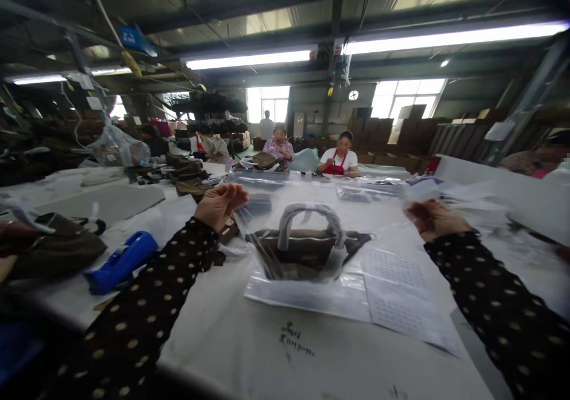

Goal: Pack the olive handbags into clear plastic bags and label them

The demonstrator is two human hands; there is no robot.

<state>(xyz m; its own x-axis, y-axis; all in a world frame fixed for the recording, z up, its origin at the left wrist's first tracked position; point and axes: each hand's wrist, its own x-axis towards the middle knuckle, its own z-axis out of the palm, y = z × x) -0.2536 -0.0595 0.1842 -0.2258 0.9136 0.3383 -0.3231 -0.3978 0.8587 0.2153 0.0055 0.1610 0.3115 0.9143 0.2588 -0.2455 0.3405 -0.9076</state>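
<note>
A brown handbag (307, 251) with wrapped, pale handles stands on the white table in front of me. Clear film of a plastic bag (256, 243) stretches across it; whether the handbag is inside or behind the film I cannot tell. My left hand (222, 205) is closed in a pinch on the film's upper left edge. On the other side, my right hand (434, 217), slightly blurred, pinches the upper right edge. Under the handbag lies a flat clear plastic bag (307, 296), beside a printed paper sheet (401, 293).
A blue tape dispenser (122, 260) lies left of my left forearm. Another brown bag (57, 245) is at the far left, near someone else's hand (15, 231). More plastic bags (369, 192) lie toward the back. Two people sit across the table; a white panel (503, 192) borders the right.
</note>
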